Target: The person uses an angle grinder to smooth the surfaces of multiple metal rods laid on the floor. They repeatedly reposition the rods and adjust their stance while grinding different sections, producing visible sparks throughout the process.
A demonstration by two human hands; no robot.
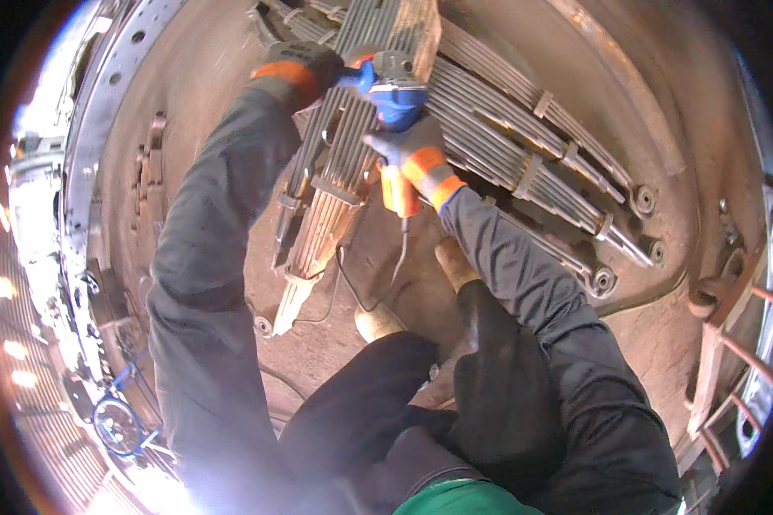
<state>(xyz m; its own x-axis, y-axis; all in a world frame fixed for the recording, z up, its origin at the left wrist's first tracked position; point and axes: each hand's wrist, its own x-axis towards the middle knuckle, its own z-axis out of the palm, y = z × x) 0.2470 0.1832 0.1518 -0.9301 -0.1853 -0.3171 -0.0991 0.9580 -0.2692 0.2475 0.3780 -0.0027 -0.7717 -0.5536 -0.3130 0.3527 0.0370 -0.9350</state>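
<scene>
A blue and orange angle grinder point(397, 103) is held over a pack of steel leaf springs point(345, 163). My left hand point(305, 69), in a grey glove with an orange cuff, is closed round the blue side handle. Gloved the same way, my right hand point(416, 153) grips the grinder's body, thumb pointing left. The orange rear end sticks out below that hand, and a cord point(401, 257) runs from it toward the floor. The grinder's disc is hidden or blurred, so whether it touches the steel I cannot tell.
More leaf springs point(524, 163) with rolled eyes lie to the right. My boots point(378, 324) stand on the brown floor close to the cord. At the right edge is a rusty metal frame point(706, 369); on the left, a long drilled steel rail point(103, 112) and a small blue wheel point(118, 425).
</scene>
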